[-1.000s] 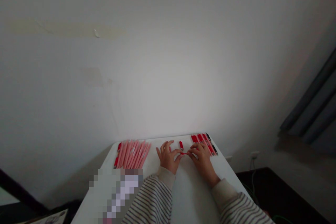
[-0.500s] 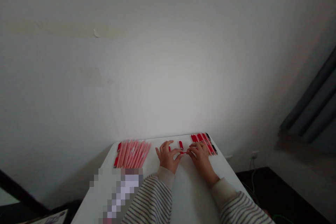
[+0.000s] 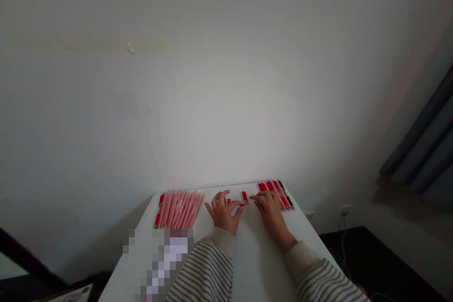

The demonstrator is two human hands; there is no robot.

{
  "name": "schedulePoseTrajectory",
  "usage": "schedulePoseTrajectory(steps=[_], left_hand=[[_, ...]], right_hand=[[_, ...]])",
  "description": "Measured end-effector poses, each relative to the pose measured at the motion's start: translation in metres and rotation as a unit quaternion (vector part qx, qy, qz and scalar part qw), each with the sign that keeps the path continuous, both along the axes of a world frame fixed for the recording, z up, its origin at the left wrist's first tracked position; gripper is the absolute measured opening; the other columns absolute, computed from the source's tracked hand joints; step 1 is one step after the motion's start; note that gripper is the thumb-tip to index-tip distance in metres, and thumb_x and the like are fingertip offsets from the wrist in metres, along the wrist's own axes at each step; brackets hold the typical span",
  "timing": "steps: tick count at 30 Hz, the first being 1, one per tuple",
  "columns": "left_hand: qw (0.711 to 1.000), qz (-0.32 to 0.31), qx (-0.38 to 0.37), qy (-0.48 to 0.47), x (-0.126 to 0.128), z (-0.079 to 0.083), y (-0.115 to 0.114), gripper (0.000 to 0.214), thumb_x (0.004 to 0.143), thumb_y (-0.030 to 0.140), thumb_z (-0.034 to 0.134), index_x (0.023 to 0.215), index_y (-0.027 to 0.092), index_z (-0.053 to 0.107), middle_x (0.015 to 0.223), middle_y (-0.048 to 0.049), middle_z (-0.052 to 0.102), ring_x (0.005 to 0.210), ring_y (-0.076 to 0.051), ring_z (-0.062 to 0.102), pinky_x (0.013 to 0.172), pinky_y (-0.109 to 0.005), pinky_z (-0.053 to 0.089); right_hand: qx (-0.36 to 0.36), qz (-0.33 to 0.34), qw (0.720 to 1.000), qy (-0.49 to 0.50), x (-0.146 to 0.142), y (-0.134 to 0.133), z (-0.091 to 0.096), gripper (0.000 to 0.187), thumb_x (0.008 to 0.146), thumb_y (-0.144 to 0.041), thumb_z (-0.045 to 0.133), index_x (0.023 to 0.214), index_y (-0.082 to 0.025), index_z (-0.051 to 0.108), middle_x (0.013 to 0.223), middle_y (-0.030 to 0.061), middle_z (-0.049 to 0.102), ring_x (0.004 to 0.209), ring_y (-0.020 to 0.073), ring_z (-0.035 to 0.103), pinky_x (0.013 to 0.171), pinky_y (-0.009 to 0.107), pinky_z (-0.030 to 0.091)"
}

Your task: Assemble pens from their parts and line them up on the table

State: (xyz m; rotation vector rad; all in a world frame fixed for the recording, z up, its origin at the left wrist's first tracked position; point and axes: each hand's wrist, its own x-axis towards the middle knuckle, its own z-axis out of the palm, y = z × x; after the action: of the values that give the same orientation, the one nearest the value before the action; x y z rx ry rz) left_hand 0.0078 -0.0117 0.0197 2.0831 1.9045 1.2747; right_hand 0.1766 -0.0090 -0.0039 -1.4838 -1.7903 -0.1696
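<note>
My left hand (image 3: 224, 214) is over the far middle of the white table (image 3: 247, 255), with thumb and forefinger pinched on a small, thin red pen part (image 3: 245, 204); its exact kind is too small to make out. My right hand (image 3: 271, 207) is just to the right, forefinger stretched out and thumb apart, with nothing visible between them. A short red cap-like piece (image 3: 245, 196) lies between the hands. Another small red piece (image 3: 228, 201) shows behind my left fingers.
A row of pink pen-like sticks (image 3: 180, 207) lies at the table's far left, with red pieces (image 3: 157, 220) beside it. Red and pink pens (image 3: 279, 188), some black pieces (image 3: 290, 202) among them, lie at the far right corner. A wall (image 3: 226, 104) stands directly behind the table.
My right hand's fingertips have come away from the thin red part, which both hands were touching. My left hand still pinches it and has barely moved.
</note>
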Motion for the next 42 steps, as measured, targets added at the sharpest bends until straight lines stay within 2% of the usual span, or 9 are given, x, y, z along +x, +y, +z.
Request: schedulePoseTrajectory(steps=[4, 8, 10, 13, 16, 21, 29, 37, 42], left_hand=[[1.000, 0.018, -0.010, -0.007, -0.003, 0.004, -0.002, 0.009, 0.070, 0.031, 0.073, 0.076, 0.039, 0.075, 0.126, 0.0007, 0.060, 0.128, -0.031, 0.038, 0.109, -0.069, 0.010], [0.999, 0.029, -0.021, 0.000, -0.005, 0.005, -0.002, 0.008, 0.072, 0.033, 0.071, 0.077, 0.038, 0.075, 0.127, 0.0004, 0.059, 0.128, -0.031, 0.038, 0.109, -0.069, 0.007], [0.999, 0.033, -0.025, 0.006, -0.006, 0.004, -0.001, 0.009, 0.072, 0.032, 0.071, 0.078, 0.038, 0.075, 0.128, 0.0012, 0.059, 0.129, -0.031, 0.037, 0.109, -0.069, 0.007], [0.999, 0.038, -0.024, 0.008, -0.006, 0.002, 0.001, 0.009, 0.072, 0.032, 0.071, 0.078, 0.038, 0.075, 0.128, 0.0015, 0.059, 0.130, -0.030, 0.037, 0.110, -0.068, 0.009], [0.999, 0.042, -0.023, 0.008, -0.007, 0.002, 0.001, 0.008, 0.073, 0.033, 0.070, 0.078, 0.038, 0.075, 0.127, 0.0009, 0.059, 0.129, -0.031, 0.038, 0.109, -0.068, 0.009], [0.999, 0.047, -0.026, 0.007, -0.006, 0.004, 0.001, 0.009, 0.073, 0.032, 0.070, 0.077, 0.039, 0.075, 0.126, 0.0011, 0.059, 0.128, -0.031, 0.039, 0.110, -0.068, 0.010], [0.999, 0.051, -0.019, 0.007, -0.008, 0.003, 0.002, 0.008, 0.072, 0.033, 0.071, 0.078, 0.038, 0.075, 0.125, 0.0006, 0.059, 0.126, -0.031, 0.040, 0.109, -0.068, 0.013], [0.999, 0.050, -0.010, 0.011, -0.008, 0.004, 0.001, 0.009, 0.072, 0.032, 0.071, 0.077, 0.038, 0.075, 0.125, 0.0005, 0.061, 0.125, -0.031, 0.041, 0.109, -0.067, 0.015], [0.999, 0.045, -0.011, -0.001, -0.007, 0.004, 0.000, 0.010, 0.071, 0.031, 0.072, 0.076, 0.038, 0.075, 0.122, 0.0003, 0.061, 0.123, -0.029, 0.043, 0.110, -0.065, 0.013]], right_hand=[[-0.004, -0.007, 0.999, -0.038, 0.000, 0.003, 0.003, 0.036, 0.088, -0.016, 0.050, 0.112, -0.037, 0.067, 0.113, 0.0056, 0.060, 0.109, 0.0239, 0.048, 0.095, 0.043, 0.040], [-0.024, -0.001, 0.996, -0.089, -0.006, 0.007, 0.008, 0.042, 0.088, -0.016, 0.051, 0.118, -0.043, 0.062, 0.125, 0.0038, 0.056, 0.118, 0.0270, 0.043, 0.100, 0.051, 0.036], [-0.035, 0.006, 0.992, -0.121, -0.009, 0.009, 0.011, 0.038, 0.089, -0.021, 0.052, 0.117, -0.045, 0.062, 0.131, 0.0020, 0.054, 0.123, 0.0291, 0.040, 0.102, 0.057, 0.031], [-0.039, 0.005, 0.987, -0.155, -0.012, 0.011, 0.014, 0.027, 0.089, -0.028, 0.053, 0.107, -0.043, 0.067, 0.135, 0.0000, 0.052, 0.127, 0.0314, 0.037, 0.105, 0.066, 0.021], [-0.040, 0.000, 0.987, -0.154, -0.012, 0.009, 0.015, 0.021, 0.089, -0.029, 0.054, 0.101, -0.039, 0.069, 0.134, 0.0002, 0.053, 0.126, 0.0311, 0.039, 0.104, 0.069, 0.018], [-0.046, -0.004, 0.989, -0.139, -0.009, 0.006, 0.014, 0.015, 0.084, -0.024, 0.060, 0.091, -0.033, 0.070, 0.129, 0.0010, 0.058, 0.125, 0.0307, 0.041, 0.104, 0.068, 0.020], [-0.027, -0.017, 0.994, -0.109, -0.006, 0.000, 0.021, 0.016, 0.089, -0.024, 0.053, 0.098, -0.030, 0.065, 0.105, 0.0027, 0.067, 0.117, 0.0272, 0.047, 0.106, 0.064, 0.018], [-0.007, -0.036, 0.995, -0.096, -0.006, -0.009, 0.027, 0.016, 0.090, -0.026, 0.052, 0.097, -0.028, 0.065, 0.102, 0.0039, 0.067, 0.112, 0.0271, 0.050, 0.107, 0.062, 0.019], [0.007, -0.044, 0.994, -0.096, -0.005, -0.008, 0.024, 0.015, 0.089, -0.028, 0.053, 0.097, -0.029, 0.066, 0.100, 0.0035, 0.067, 0.110, 0.0264, 0.051, 0.107, 0.061, 0.019]])
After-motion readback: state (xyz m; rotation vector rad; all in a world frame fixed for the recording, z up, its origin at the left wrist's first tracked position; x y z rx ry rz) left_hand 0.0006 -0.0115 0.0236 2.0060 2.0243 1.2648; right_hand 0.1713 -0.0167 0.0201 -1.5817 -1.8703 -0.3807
